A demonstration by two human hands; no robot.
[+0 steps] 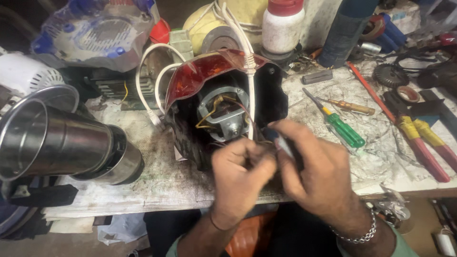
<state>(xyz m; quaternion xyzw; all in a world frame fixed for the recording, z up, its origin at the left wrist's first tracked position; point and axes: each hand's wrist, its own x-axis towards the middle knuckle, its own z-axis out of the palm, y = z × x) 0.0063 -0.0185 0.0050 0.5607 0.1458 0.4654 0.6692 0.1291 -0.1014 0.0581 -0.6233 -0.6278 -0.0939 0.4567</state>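
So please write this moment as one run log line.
left hand: pinching wires | right hand: gripping small tool | opened appliance: motor exposed

A grimy, paper-covered work surface (157,183) carries the clutter. On its left lies a shiny steel cylindrical jar (62,143) on its side. In the middle rests an opened appliance with a red translucent shell and black body (200,78), its motor exposed. To the right lie a green-handled screwdriver (340,124), an amber-handled screwdriver (350,106), and pliers with red and yellow handles (423,143). A white plastic bottle with a red cap (282,26) stands at the back, near a dark toothed gear (389,75).
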